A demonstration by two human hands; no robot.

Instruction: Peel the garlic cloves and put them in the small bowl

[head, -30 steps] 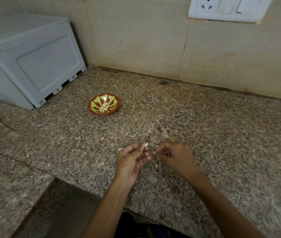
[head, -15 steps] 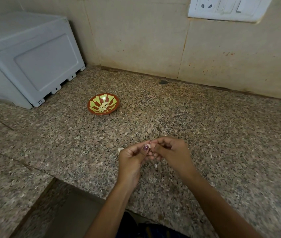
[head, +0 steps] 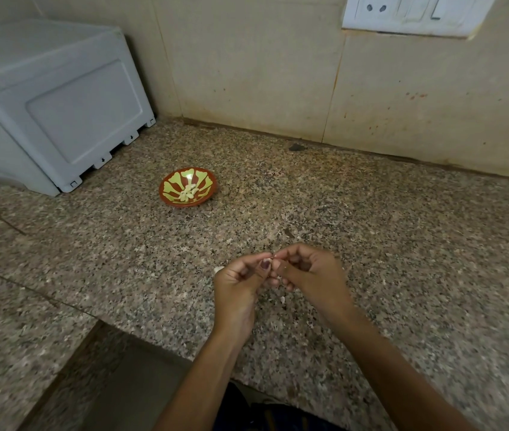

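Observation:
A small red bowl (head: 166, 194) with a yellow-green pattern sits on the granite counter (head: 371, 244), with several peeled garlic cloves (head: 188, 193) lying inside. Closer to me, my left hand (head: 237, 284) pinches a small white garlic clove (head: 267, 261) between thumb and forefinger. My right hand (head: 312, 275) meets it from the right, its fingertips pinching at the same clove. Most of the clove is hidden by my fingers. Another pale clove (head: 218, 269) peeks out just left of my left hand.
A white appliance (head: 51, 104) stands at the back left of the counter. A tiled wall with a white switch plate (head: 415, 14) runs behind. Bits of garlic skin (head: 282, 299) lie on the counter below my hands. The counter edge drops away at the lower left.
My right hand came left from apart to join my left hand at the clove. Both hands now stay together on it.

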